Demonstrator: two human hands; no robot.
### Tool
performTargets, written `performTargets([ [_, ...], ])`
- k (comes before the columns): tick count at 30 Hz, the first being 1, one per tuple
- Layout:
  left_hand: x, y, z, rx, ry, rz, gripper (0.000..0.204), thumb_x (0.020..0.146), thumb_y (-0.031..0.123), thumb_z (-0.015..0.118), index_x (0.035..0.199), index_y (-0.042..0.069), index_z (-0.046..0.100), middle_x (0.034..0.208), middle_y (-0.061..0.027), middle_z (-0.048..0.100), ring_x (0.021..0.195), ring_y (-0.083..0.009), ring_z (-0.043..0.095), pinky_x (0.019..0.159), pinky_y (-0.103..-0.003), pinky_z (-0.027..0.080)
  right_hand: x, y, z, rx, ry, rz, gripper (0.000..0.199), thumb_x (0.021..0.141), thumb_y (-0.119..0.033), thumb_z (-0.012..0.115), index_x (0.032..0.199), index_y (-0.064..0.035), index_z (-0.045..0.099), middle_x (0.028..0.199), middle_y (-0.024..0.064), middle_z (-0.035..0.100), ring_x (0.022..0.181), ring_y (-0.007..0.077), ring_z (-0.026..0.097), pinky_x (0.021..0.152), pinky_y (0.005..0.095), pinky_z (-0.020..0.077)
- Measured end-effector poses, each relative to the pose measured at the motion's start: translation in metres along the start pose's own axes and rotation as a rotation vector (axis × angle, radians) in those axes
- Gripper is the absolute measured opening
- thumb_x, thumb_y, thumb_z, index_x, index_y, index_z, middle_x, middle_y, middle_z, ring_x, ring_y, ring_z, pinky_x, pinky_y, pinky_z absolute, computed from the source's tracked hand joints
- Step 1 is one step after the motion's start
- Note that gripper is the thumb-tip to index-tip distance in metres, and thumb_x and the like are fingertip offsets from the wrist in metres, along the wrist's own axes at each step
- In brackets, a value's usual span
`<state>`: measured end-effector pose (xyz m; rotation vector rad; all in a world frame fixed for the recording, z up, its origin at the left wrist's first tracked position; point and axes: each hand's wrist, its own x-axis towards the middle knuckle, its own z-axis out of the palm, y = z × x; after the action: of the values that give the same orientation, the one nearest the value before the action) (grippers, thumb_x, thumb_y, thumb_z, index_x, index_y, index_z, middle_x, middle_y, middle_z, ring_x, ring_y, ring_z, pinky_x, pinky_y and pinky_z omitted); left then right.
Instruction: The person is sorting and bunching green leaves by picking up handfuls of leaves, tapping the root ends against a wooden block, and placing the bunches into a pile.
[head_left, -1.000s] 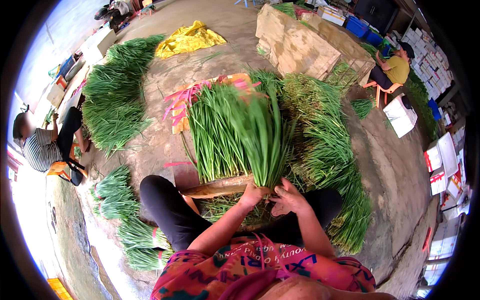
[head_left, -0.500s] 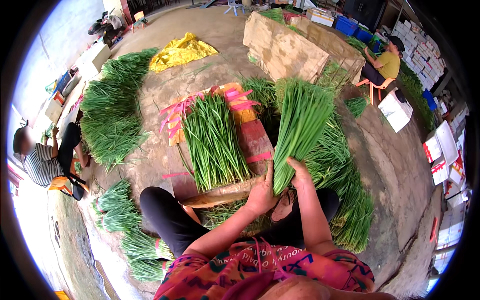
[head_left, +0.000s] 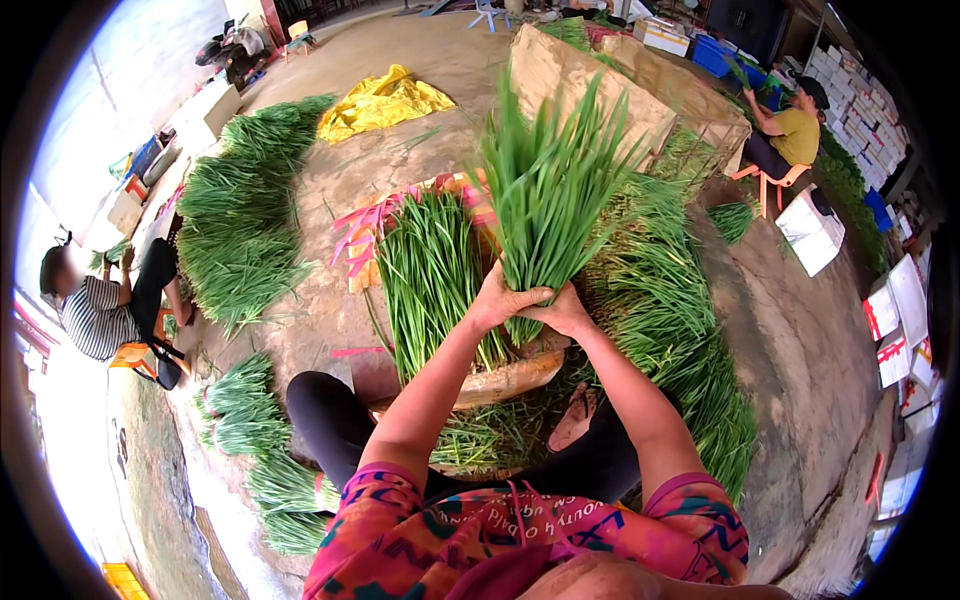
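A thick bunch of green garlic chives [head_left: 548,190] stands raised in front of me, its leaf tips fanned out and blurred. My left hand [head_left: 503,302] is wrapped round its lower end from the left. From the right, my right hand [head_left: 562,312] grips the same end, and the fingers of both hands meet there. Just left of the bunch, another pile of chives [head_left: 435,275] lies on a low wooden stand [head_left: 510,380] between my knees. Pink strips [head_left: 358,232] lie at the far end of the stand.
Loose chives [head_left: 665,310] are heaped at my right, and more chives [head_left: 240,220] lie far left. Tied bundles [head_left: 245,410] rest near my left knee. A brown board [head_left: 590,95] and a yellow sack [head_left: 385,103] lie beyond. Seated people [head_left: 95,315] work on both sides.
The bunch has moved left and been lifted, toward the pile on the stand, and its leaves now spread wider. My hands have come together round its lower end.
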<state>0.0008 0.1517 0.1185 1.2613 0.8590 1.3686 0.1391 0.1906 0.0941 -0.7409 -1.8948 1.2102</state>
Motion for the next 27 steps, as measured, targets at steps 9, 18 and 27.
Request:
performTargets([
  [9,0.028,0.038,0.044,1.221,-0.210,-0.094,0.125,0.052,0.070,0.063,0.134,-0.004,0.004,0.138,-0.0292,0.000,0.128,-0.0440,-0.004,0.102,-0.049,0.015,0.003,-0.011,-0.032,0.807,0.071,0.022,0.071,0.070,-0.002,0.065,0.131,-0.0066,0.028,0.133,0.0083,0.030,0.121,0.0184,0.032,0.098,0.0360,0.0332],
  [18,0.019,0.093,0.050,0.680,0.076,0.146,0.029,0.075,0.009,0.062,0.099,-0.006,0.057,0.080,-0.0099,0.061,0.069,-0.0089,0.057,0.059,-0.021,0.046,-0.017,-0.041,-0.090,1.182,-0.024,-0.060,0.077,0.059,-0.019,0.071,0.126,-0.0083,0.035,0.086,0.0107,0.055,0.084,0.0246,0.055,0.094,0.0495,0.0346],
  [27,-0.104,0.041,0.094,0.612,0.190,0.072,0.013,0.069,0.009,0.070,0.077,0.001,0.063,0.066,-0.0064,0.059,0.053,-0.0107,0.052,0.048,-0.024,0.042,-0.016,-0.037,-0.080,1.323,0.012,-0.090,0.076,0.065,-0.034,0.072,0.127,-0.0106,0.035,0.087,0.0084,0.054,0.085,0.0235,0.055,0.097,0.0540,0.0296],
])
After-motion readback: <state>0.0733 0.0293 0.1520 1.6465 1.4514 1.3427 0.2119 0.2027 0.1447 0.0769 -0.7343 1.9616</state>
